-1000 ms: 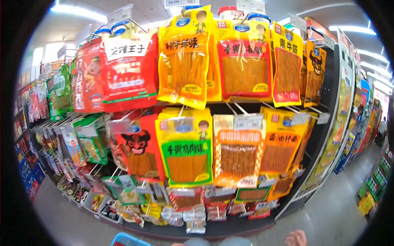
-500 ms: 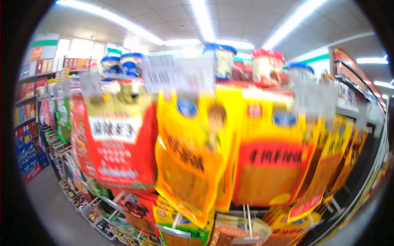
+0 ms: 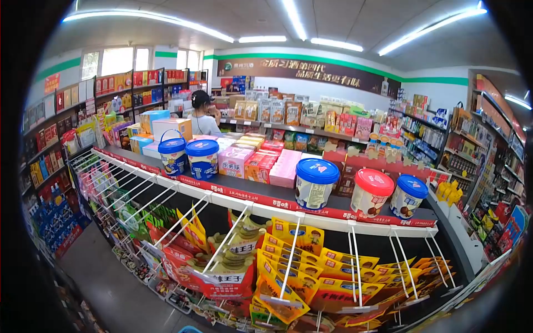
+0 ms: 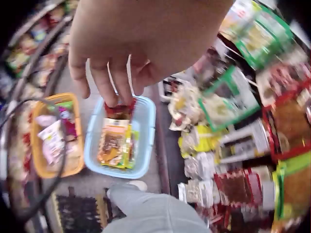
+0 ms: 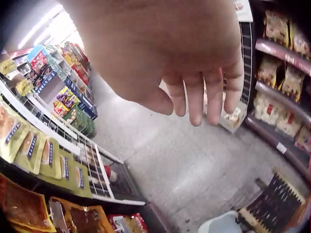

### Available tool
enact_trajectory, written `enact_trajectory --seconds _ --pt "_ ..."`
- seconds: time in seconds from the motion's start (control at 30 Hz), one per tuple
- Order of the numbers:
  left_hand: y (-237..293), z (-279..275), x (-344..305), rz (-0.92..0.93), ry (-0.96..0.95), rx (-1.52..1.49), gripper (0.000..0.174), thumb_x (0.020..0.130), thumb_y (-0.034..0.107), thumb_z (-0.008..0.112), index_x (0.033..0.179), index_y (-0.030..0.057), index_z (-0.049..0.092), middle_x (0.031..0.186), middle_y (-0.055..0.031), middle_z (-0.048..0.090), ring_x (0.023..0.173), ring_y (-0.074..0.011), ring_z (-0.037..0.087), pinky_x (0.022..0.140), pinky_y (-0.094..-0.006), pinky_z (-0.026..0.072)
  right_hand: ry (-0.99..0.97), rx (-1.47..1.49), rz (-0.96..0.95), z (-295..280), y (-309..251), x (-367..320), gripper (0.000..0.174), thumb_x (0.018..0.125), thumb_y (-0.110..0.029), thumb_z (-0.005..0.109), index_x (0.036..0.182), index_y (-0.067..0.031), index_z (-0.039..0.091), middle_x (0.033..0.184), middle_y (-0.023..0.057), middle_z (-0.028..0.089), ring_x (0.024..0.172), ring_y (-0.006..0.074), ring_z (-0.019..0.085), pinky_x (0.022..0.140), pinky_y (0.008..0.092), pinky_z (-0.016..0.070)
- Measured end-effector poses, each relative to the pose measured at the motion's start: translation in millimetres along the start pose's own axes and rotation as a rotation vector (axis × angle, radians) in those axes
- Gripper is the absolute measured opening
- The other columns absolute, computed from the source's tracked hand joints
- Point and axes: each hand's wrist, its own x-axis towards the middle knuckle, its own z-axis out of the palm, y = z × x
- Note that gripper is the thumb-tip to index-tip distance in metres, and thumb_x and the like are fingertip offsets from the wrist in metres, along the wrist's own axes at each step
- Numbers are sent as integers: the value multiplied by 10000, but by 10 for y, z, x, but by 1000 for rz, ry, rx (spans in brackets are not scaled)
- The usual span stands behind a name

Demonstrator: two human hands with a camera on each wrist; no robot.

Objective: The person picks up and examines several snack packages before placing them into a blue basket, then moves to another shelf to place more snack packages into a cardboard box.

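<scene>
In the left wrist view the left hand (image 4: 131, 48) hangs with fingers spread and relaxed, holding nothing. Below it on the floor stands a blue basket (image 4: 150, 126) with snack packets (image 4: 114, 141) in it; the fingertips overlap the basket in the picture. The right hand (image 5: 175, 63), in the right wrist view, hangs over the floor with loose fingers and nothing in them. Neither hand shows in the head view, where yellow snack packets (image 3: 294, 233) and red packets (image 3: 222, 283) hang from white hooks.
Tubs with blue lids (image 3: 317, 183) and a red lid (image 3: 372, 191) stand on the shelf top. Behind it a person (image 3: 204, 116) faces away. An orange basket (image 4: 36, 145) is left of the blue one. A dark slatted object (image 5: 277, 204) lies near the floor's right side.
The head view has tilted up from the hanging packets to the shelf top and the room behind. The right hand, low in that view a second ago, has left it.
</scene>
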Motion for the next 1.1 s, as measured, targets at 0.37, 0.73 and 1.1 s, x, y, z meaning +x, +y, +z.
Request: enact_trajectory --seconds 0.37,0.73,1.1 --pt "-900 294 280 398 105 505 195 878 189 562 939 17 631 915 -71 633 869 -183 603 784 -279 477 272 210 167 -985 880 134 566 940 -436 350 1313 -14 412 1273 119 510 1145 238 468 963 347 348" --pt "-1435 292 244 38 212 289 185 741 205 642 865 68 652 795 -75 661 713 -231 640 572 -371 503 354 272 198 -1450 1407 5 597 934 -441 353 1348 -13 383 1297 119 499 1165 238 459 971 347 345" --pt "-2314 144 -320 -246 -2 565 253 745 249 656 946 97 657 891 -76 671 838 -235 643 691 -412 519 514 286 226 -1177 1202 -326 549 917 -375 425 1335 -21 400 1253 122 528 1122 241 491 935 348 381"
